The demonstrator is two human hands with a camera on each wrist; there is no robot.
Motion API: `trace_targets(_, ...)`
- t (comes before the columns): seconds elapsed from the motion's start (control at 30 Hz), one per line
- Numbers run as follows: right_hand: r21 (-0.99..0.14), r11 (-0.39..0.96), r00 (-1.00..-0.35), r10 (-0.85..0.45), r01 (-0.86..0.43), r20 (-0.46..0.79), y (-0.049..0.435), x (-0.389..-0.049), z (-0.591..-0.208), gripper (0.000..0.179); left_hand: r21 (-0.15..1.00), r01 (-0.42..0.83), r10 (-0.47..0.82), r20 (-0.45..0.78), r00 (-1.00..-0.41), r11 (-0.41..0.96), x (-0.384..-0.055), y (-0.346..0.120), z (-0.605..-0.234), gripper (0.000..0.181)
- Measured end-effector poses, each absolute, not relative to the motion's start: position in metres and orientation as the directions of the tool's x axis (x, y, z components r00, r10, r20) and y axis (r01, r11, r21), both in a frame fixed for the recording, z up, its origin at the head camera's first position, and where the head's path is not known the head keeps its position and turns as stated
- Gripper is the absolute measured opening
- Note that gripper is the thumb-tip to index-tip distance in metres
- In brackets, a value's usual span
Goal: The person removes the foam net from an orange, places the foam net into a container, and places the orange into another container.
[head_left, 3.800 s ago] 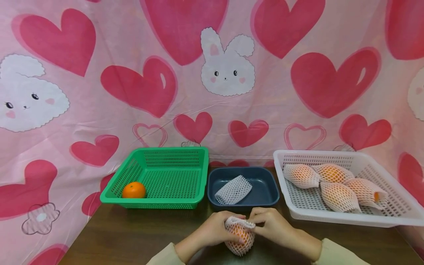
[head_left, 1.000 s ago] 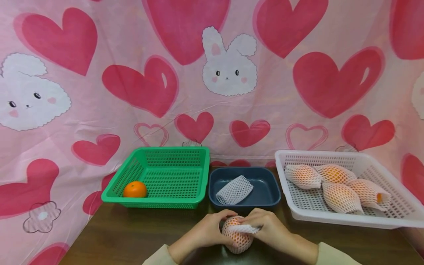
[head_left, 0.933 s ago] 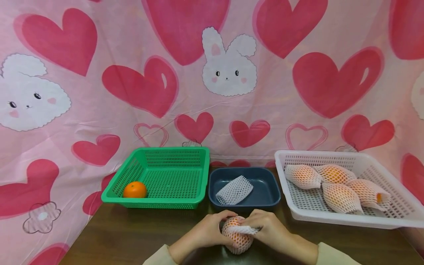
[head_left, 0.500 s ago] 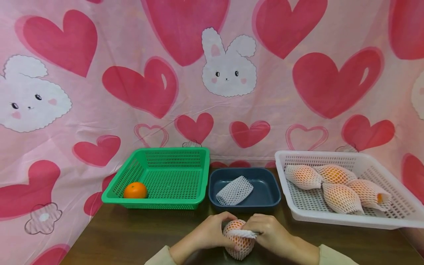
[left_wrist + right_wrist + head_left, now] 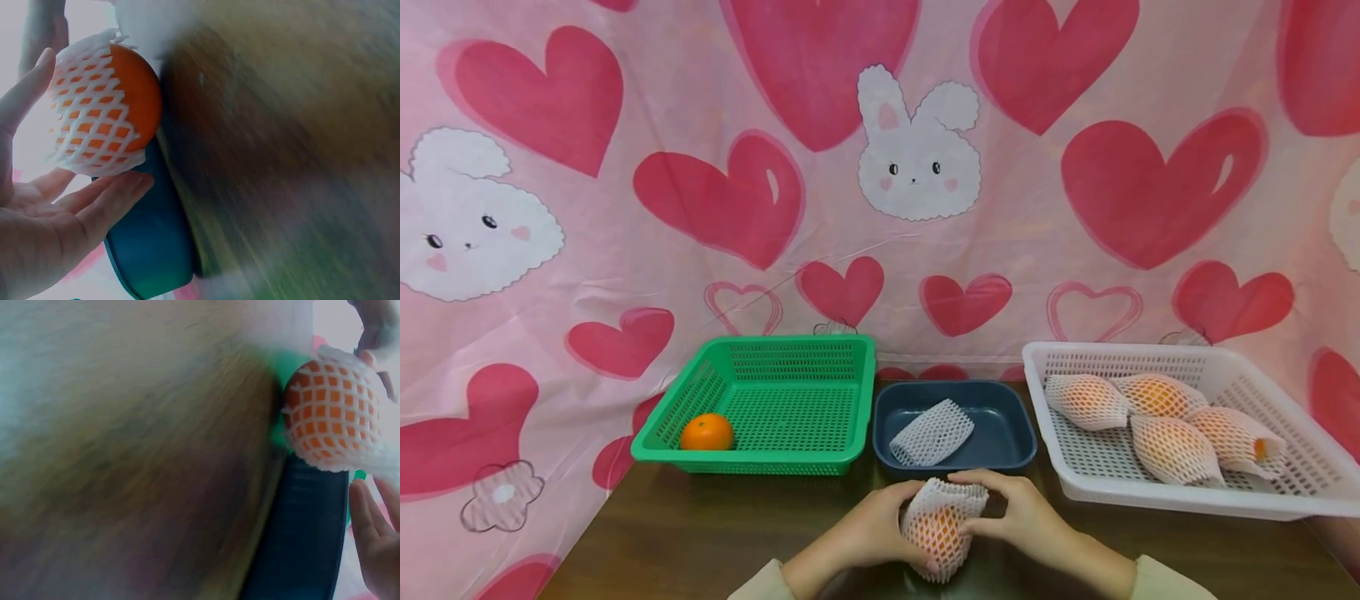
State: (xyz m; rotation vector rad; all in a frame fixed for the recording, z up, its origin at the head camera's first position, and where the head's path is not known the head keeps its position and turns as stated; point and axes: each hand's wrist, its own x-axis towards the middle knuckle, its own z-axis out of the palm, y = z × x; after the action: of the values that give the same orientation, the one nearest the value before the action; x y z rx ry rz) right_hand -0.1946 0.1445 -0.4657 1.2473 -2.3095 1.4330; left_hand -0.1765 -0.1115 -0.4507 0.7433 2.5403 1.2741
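Grip of the left hand [image 5: 874, 527]: thumb in front and fingers behind, curved around a round orange fruit [image 5: 137, 94], which is held between the two hands. A white foam-mesh sleeve [image 5: 942, 497] encloses most of the fruit; the left wrist view shows bare orange skin past one edge of the mesh. The loose end of the sleeve stands up above the fruit, on the side toward the right hand.

Right hand [image 5: 1030, 521]: thumb and forefinger parted, placed about the loose end, the thumb against the mesh. Whether they pinch it cannot be determined.

Cream fabric sleeves [image 5: 767, 583] cover both forearms short of the wrists. Beneath the hands lies a dark brown wood-look tabletop [image 5: 722, 517].

Directly beyond the hands sits a navy rectangular tray [image 5: 1000, 425] with rounded corners, in which a flattened white foam-mesh tube [image 5: 931, 433] lies at a slant. Beyond and left of the left hand: a green perforated plastic basket [image 5: 745, 456], one bare orange fruit [image 5: 707, 432] in its near left corner. Beyond and right of the right hand: a white perforated plastic basket [image 5: 1187, 500] containing four mesh-wrapped orange fruits [image 5: 1176, 448], grouped toward its left and middle.

Farthest from the hands hangs a pink fabric backdrop [image 5: 700, 117] printed with red hearts and white rabbits.
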Motion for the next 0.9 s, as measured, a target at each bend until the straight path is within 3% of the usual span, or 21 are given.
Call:
trace_targets(0.13, -0.8, 0.176, -0.697, -0.617, -0.574, 0.364, 0.154, -0.195, -0.469, 0.059, 0.818, 0.334, 0.531, 0.042, -0.846, 0.468, -0.178, -0.114, -0.452, 0.072)
trace_targets(0.3, -0.915, 0.06, -0.688, -0.679, -0.399, 0.256, 0.154, -0.198, -0.479, 0.059, 0.838, 0.324, 0.533, 0.048, -0.845, 0.439, -0.179, -0.114, -0.454, 0.057)
trace_targets(0.57, -0.821, 0.152, -0.692, -0.633, -0.551, 0.347, 0.149, -0.199, -0.48, 0.017, 0.833, 0.377, 0.548, 0.11, -0.829, 0.404, -0.177, -0.112, -0.455, 0.062)
trace_targets(0.7, -0.783, 0.158, -0.677, -0.62, -0.602, 0.396, 0.147, -0.2, -0.475, 0.014, 0.842, 0.397, 0.572, 0.134, -0.809, 0.365, -0.177, -0.112, -0.457, 0.05)
trace_targets(0.9, -0.646, 0.166, -0.595, -0.602, -0.745, 0.532, 0.142, -0.2, -0.47, 0.015, 0.847, 0.402, 0.563, 0.155, -0.812, 0.347, -0.177, -0.112, -0.456, 0.042)
